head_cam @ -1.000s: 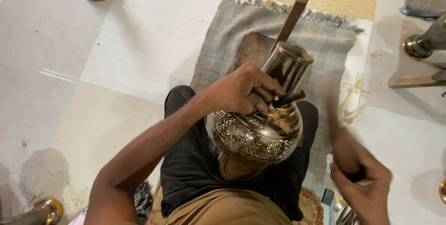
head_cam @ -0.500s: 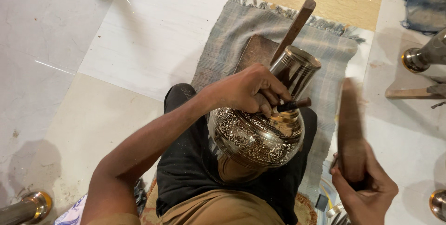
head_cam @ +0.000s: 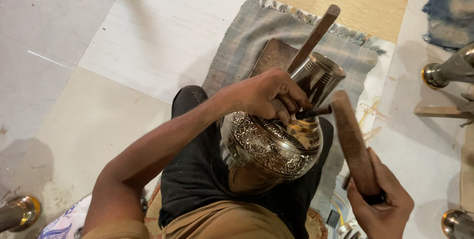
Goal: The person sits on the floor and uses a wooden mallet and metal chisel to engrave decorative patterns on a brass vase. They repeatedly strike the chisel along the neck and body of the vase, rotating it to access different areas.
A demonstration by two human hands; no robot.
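The left hand is curled tight around a thin dark chisel, pinching it against the shoulder of an engraved metal vase that lies in the person's lap, its neck pointing away over a grey fringed mat. The right hand is closed in a fist on the lower end of a wooden mallet, whose upper end stands just beside the chisel's free end; whether the two touch cannot be told. A long wooden stick leans up from behind the vase's neck, over a dark wooden block on the mat. The left forearm crosses in front of the vase's body and hides part of it. On the floor around lie a blue cloth at upper right, a brass-rimmed metal piece at right, and another brass-ended piece at lower left, well apart from the hands.
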